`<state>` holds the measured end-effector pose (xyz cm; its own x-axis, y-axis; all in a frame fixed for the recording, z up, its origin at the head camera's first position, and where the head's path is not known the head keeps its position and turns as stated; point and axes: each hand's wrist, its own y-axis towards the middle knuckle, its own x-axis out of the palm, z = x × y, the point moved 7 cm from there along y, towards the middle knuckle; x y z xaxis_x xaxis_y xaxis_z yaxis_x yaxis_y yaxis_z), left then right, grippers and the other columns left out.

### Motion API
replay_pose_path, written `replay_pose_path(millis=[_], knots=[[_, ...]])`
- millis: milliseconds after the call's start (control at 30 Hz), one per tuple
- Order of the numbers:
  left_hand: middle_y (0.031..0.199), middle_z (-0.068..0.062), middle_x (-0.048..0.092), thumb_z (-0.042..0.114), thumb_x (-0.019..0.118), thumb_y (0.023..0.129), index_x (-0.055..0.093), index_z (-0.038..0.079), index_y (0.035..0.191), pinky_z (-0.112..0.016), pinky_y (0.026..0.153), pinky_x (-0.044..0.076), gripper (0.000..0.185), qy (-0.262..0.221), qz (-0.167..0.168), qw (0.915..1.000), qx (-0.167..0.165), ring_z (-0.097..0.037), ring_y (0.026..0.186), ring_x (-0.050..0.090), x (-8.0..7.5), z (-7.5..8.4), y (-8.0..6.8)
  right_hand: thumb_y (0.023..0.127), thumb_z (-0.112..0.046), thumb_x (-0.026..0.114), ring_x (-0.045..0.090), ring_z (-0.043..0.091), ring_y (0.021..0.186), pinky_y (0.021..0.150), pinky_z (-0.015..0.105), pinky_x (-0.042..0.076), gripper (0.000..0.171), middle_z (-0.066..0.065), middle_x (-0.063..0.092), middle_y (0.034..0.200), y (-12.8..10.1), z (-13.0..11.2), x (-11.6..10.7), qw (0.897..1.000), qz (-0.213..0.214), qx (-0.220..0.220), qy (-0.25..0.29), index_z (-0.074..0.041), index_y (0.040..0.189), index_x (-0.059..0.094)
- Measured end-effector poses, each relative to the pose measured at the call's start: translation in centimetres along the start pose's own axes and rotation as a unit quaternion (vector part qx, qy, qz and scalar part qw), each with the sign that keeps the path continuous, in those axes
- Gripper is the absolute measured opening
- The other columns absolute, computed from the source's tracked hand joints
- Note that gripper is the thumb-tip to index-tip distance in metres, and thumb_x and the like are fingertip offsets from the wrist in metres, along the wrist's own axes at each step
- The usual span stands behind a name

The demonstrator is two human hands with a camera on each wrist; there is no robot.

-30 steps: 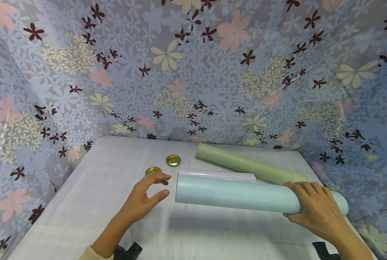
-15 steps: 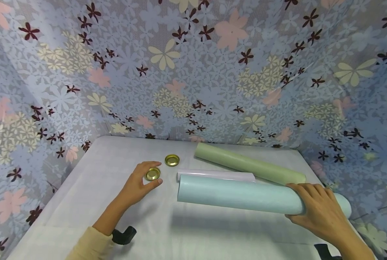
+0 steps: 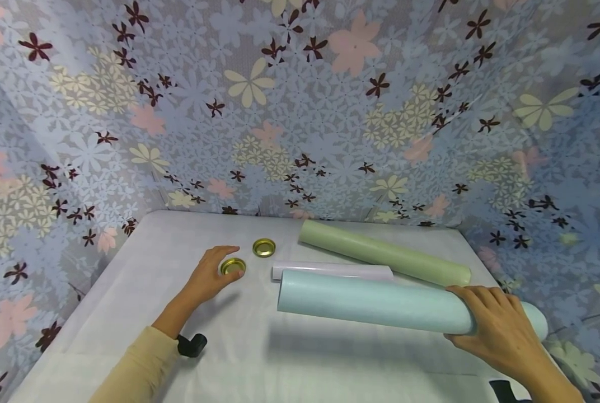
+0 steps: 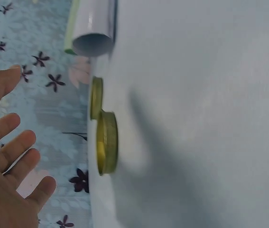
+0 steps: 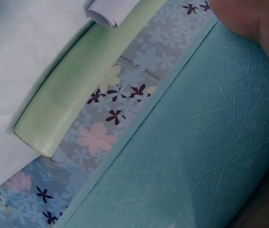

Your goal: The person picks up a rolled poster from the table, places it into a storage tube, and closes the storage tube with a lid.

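1. The right hand (image 3: 498, 330) is gripping the blue roll (image 3: 380, 302) near its right end, fingers curled over the top, and is holding it just above the white table (image 3: 129, 302), judging by the shadow beneath it.
2. The left hand (image 3: 206, 277) is reaching over the near lid (image 3: 233, 266). In the wrist view its fingers (image 4: 11, 156) are spread wide and relaxed, gripping nothing, with the lid (image 4: 106, 141) just beside them.
3. The step in hand is looking like the reach for that lid while the roll is being kept ready. I judge the next move is calling for the fingers to close round the lid's rim, which is sitting low on the table and giving little to catch.
4. The far lid (image 3: 263, 247) is lying open side up, near the first but apart from it; both are shallow gold cups and are holding nothing.
5. The white roll (image 3: 330, 271) is lying right behind the blue one, and the green roll (image 3: 383, 259) is lying slantwise behind that. The tube ends that show are looking hollow.
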<state>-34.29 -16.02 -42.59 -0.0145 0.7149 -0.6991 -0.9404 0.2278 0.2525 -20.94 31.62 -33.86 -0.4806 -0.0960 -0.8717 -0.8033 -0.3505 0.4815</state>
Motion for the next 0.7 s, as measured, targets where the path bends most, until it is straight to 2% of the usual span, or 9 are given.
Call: replay_pose_path(millis=[100, 200, 333, 467, 700], knots=[[0.14, -0.016, 0.046, 0.027, 0.07, 0.085, 0.05, 0.012, 0.135, -0.061, 0.105, 0.032, 0.056, 0.008, -0.01, 0.9998, -0.014, -0.038, 0.133, 0.037, 0.4, -0.7, 0.5, 0.061, -0.089, 0.047, 0.053, 0.035, 0.093, 0.076, 0.052, 0.037, 0.095, 0.012, 0.063, 0.106, -0.1, 0.0, 0.0, 1.0, 0.0, 0.001, -0.001, -0.016, 0.121, 0.057], [0.14, -0.016, 0.046, 0.028, 0.07, 0.084, 0.049, 0.011, 0.136, -0.062, 0.105, 0.03, 0.058, 0.024, -0.016, 0.9994, -0.02, -0.04, 0.132, 0.037, 0.7, -1.3, 0.9, 0.058, -0.086, 0.056, 0.053, 0.035, 0.093, 0.076, 0.052, 0.037, 0.095, 0.012, 0.063, 0.106, -0.1, 0.0, 0.0, 1.0, -0.003, 0.001, -0.002, -0.016, 0.122, 0.057], [0.141, -0.018, 0.046, 0.028, 0.071, 0.084, 0.048, 0.009, 0.136, -0.063, 0.106, 0.028, 0.06, 0.037, -0.021, 0.9988, -0.022, -0.041, 0.131, 0.038, 1.1, -2.0, 1.3, 0.061, -0.09, 0.043, 0.052, 0.036, 0.094, 0.076, 0.052, 0.036, 0.097, 0.013, 0.062, 0.106, -0.2, -0.1, 0.0, 1.0, -0.002, 0.002, -0.001, -0.015, 0.122, 0.057], [0.141, -0.018, 0.045, 0.03, 0.071, 0.083, 0.047, 0.009, 0.137, -0.063, 0.107, 0.026, 0.062, 0.041, -0.032, 0.9982, -0.029, -0.042, 0.131, 0.038, 1.5, -2.7, 1.7, 0.067, -0.089, 0.021, 0.053, 0.036, 0.093, 0.076, 0.052, 0.037, 0.098, 0.013, 0.062, 0.106, -0.2, -0.2, -0.1, 1.0, 0.003, 0.0, -0.001, -0.014, 0.121, 0.057], [0.139, -0.018, 0.047, 0.033, 0.071, 0.083, 0.048, 0.009, 0.137, -0.061, 0.106, 0.029, 0.063, 0.051, -0.038, 0.9977, -0.022, -0.041, 0.13, 0.04, 2.0, -3.9, 2.0, 0.068, -0.088, 0.021, 0.053, 0.036, 0.093, 0.076, 0.051, 0.036, 0.098, 0.013, 0.062, 0.106, -0.2, -0.2, -0.2, 1.0, 0.003, -0.003, 0.001, -0.014, 0.121, 0.056]])
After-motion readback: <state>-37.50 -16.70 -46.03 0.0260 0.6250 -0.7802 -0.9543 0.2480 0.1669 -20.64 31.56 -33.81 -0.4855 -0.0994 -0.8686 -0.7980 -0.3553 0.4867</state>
